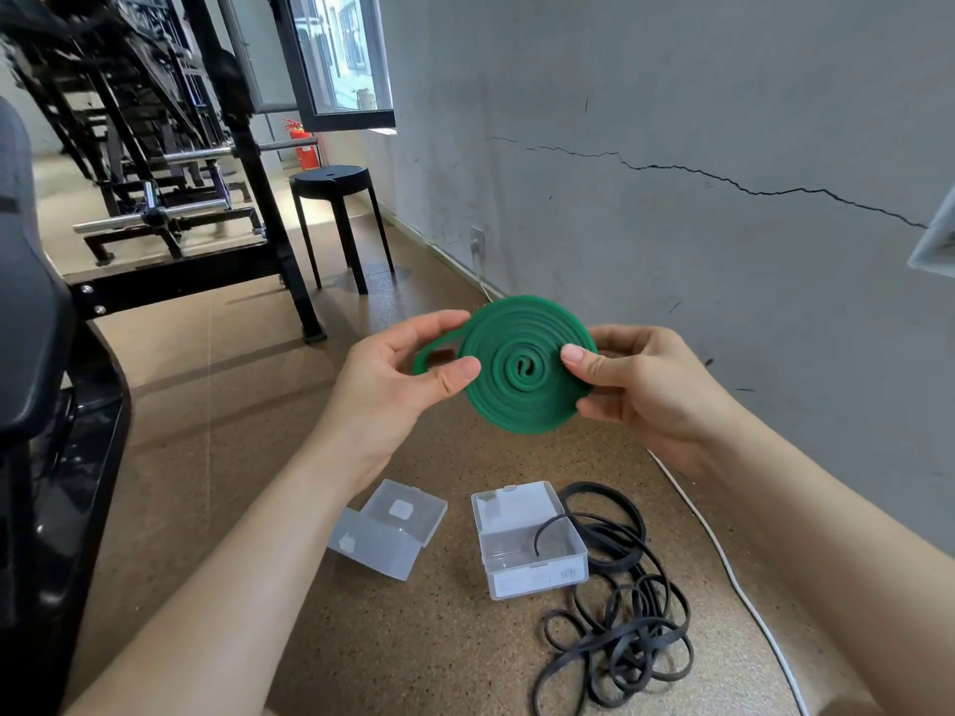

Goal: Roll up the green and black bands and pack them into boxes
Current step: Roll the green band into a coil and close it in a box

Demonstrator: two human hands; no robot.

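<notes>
Green band [522, 405] is held up in the air between both hands, well above the floor [320, 638], wound into a flat coil with only a short loose loop [431, 349] left sticking out at its left edge. The coil's left rim is pinched by the left hand [393, 377], thumb on the near face and fingers curled behind. The right rim is gripped by the right hand [651, 390] in the same way, thumb pressed flat on the turns.

The step in hand appears to be the finish of the roll. To do it well, the right thumb should be kept pressing across several turns so that the springy coil is not let loose, while the last loop is drawn snug around the outside by the left hand. The coil looks wider than either of the two clear boxes, so it will likely have to be wound tighter or squeezed into an oval before it fits.

Both boxes lie open on the floor below: the left box [382, 552] is empty, while one end of the tangled black band [620, 617] already lies in the right box [537, 578]. The empty one seems the better choice.
</notes>
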